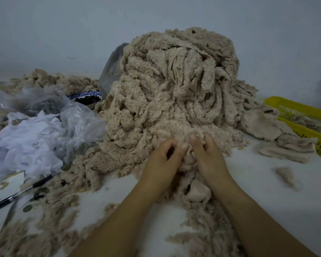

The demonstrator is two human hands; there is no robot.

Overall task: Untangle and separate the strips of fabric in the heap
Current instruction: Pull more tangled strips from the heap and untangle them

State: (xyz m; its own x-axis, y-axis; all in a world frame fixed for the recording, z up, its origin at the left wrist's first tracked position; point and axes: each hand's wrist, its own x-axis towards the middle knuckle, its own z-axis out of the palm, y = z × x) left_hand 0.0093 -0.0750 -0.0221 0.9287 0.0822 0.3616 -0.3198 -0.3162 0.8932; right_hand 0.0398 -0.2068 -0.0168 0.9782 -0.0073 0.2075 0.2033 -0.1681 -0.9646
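Observation:
A tall heap of beige fleecy fabric strips (174, 86) rises in the middle of the white table, tangled together. At its near foot, my left hand (163, 160) and my right hand (208, 156) sit side by side, both pinching the same fabric strip (188, 156) that runs down between them toward me. The fingers of both hands curl into the pile. A smooth-backed part of the strip (198, 191) lies between my forearms.
Crumpled clear and white plastic bags (35, 134) lie at the left, with a black pen (22, 191) on paper below them. A bowl of dark pieces (87, 99) stands behind. Flat beige pieces (267, 127) and yellow baskets (304, 127) lie at the right. Loose fluff covers the near table.

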